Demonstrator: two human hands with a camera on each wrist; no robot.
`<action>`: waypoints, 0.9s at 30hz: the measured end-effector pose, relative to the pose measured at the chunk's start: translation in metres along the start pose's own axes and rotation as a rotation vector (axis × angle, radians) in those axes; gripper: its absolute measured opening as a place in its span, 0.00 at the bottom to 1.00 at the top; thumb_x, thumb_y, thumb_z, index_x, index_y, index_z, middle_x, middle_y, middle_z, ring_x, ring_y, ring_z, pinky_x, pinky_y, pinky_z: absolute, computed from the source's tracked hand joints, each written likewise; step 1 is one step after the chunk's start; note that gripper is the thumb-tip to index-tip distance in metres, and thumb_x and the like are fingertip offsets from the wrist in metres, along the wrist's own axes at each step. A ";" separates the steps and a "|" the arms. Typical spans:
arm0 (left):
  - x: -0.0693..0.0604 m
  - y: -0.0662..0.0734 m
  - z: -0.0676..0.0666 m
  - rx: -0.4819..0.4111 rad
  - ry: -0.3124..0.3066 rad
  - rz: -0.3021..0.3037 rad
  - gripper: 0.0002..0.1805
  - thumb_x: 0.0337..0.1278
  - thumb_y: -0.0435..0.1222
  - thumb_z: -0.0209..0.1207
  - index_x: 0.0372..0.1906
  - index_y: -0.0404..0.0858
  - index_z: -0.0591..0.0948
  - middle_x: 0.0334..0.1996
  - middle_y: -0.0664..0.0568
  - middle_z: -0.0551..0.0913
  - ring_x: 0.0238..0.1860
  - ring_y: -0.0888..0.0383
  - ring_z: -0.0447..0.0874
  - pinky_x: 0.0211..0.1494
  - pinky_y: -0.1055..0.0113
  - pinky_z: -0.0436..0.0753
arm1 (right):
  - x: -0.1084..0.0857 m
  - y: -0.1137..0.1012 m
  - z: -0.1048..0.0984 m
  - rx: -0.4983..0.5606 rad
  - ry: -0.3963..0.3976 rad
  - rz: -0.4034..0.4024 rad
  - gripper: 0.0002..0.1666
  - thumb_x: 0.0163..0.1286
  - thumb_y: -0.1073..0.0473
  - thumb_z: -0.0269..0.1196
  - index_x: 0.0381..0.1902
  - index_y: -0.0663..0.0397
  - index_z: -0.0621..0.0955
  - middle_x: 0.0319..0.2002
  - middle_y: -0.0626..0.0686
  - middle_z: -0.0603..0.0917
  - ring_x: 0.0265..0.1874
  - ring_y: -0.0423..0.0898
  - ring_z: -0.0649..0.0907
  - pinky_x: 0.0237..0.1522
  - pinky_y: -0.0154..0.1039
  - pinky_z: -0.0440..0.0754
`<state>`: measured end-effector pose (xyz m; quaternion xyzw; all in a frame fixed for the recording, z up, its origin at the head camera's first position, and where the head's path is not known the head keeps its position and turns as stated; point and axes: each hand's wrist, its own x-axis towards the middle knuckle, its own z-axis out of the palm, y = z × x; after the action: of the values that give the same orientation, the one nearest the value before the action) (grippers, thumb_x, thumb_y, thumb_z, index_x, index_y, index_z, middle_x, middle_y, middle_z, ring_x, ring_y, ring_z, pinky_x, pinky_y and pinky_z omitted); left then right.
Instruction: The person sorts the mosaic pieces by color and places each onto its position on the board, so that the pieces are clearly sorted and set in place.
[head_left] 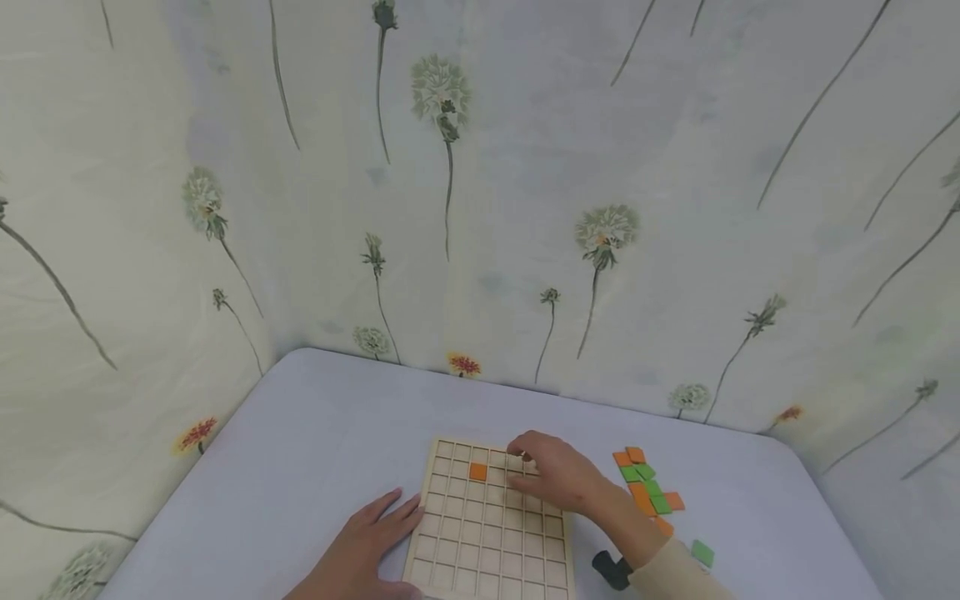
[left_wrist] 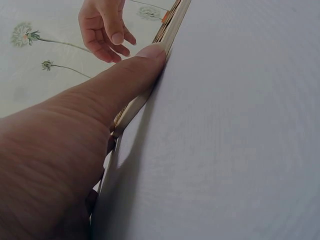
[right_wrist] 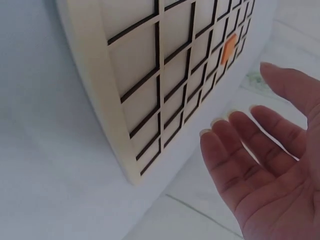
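A wooden grid board [head_left: 480, 533] lies on the white table with one orange square tile [head_left: 478, 472] in a cell near its far edge. My left hand [head_left: 367, 546] rests along the board's left and near edges, its fingers spread; in the left wrist view the thumb [left_wrist: 135, 70] lies against the board's side. Above the far right part of the board hovers my right hand [head_left: 557, 473], its fingers loosely bent. In the right wrist view, this right hand [right_wrist: 265, 160] has nothing between thumb and fingers.
Right of the board lie several orange and green tiles [head_left: 645, 483], with one green tile [head_left: 702, 552] apart from them. A black object [head_left: 611, 570] sits near the right forearm, partly hidden by the sleeve. Dandelion-patterned fabric [head_left: 510, 208] hangs behind the table.
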<state>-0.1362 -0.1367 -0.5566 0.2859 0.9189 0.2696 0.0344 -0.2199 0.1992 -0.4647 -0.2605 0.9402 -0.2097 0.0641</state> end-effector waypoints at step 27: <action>-0.002 0.008 -0.003 -0.014 -0.056 -0.079 0.61 0.43 0.74 0.67 0.80 0.45 0.68 0.80 0.57 0.65 0.82 0.44 0.52 0.77 0.37 0.62 | -0.071 0.031 -0.057 -0.093 0.117 0.079 0.28 0.71 0.48 0.71 0.63 0.54 0.81 0.57 0.50 0.85 0.53 0.50 0.85 0.52 0.51 0.85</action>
<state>-0.1313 -0.1333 -0.5497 0.2564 0.9262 0.2666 0.0729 -0.1862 0.2804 -0.4253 -0.2133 0.9606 -0.1780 0.0049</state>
